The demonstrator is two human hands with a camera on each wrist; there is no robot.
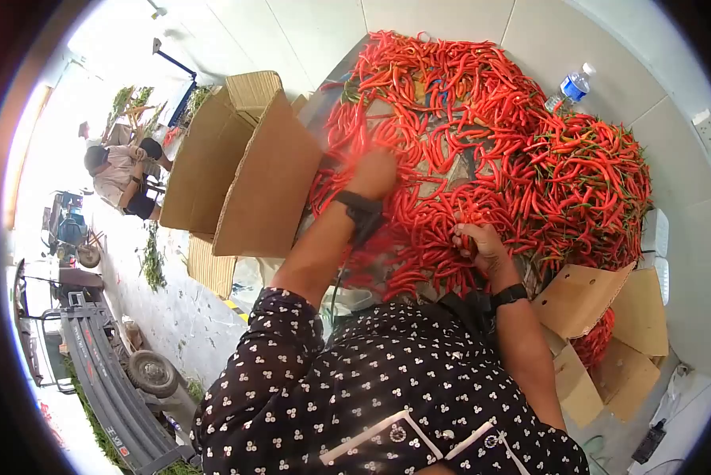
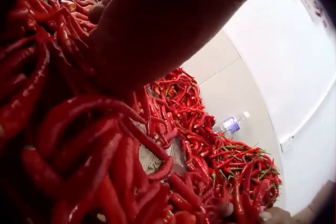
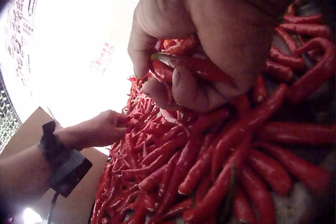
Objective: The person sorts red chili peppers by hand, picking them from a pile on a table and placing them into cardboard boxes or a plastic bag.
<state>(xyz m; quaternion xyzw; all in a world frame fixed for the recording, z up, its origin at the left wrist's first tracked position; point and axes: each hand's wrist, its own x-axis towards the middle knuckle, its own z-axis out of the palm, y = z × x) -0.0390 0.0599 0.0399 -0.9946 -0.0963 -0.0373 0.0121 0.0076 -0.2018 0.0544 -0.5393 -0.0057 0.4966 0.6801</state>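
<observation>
Red chili peppers (image 1: 450,206) cover the work surface in a thick layer. My right hand (image 1: 482,241) curls round several chili peppers (image 3: 197,66) low over the near part of the layer; one shows a green stem end between thumb and fingers. My left hand (image 1: 375,174) is motion-blurred over the left side of the peppers, with red streaks beside it. In the left wrist view, part of that hand (image 2: 142,35) looms dark over large, close chili peppers (image 2: 89,166); I cannot tell whether it holds any.
A heap of chilies with green stems (image 1: 585,174) rises at the right. Behind it stands a plastic bottle (image 1: 573,85). A tall cardboard box (image 1: 272,182) stands at the left; another open box (image 1: 581,297) holding chilies is at the right. A person (image 1: 121,174) sits farther off left.
</observation>
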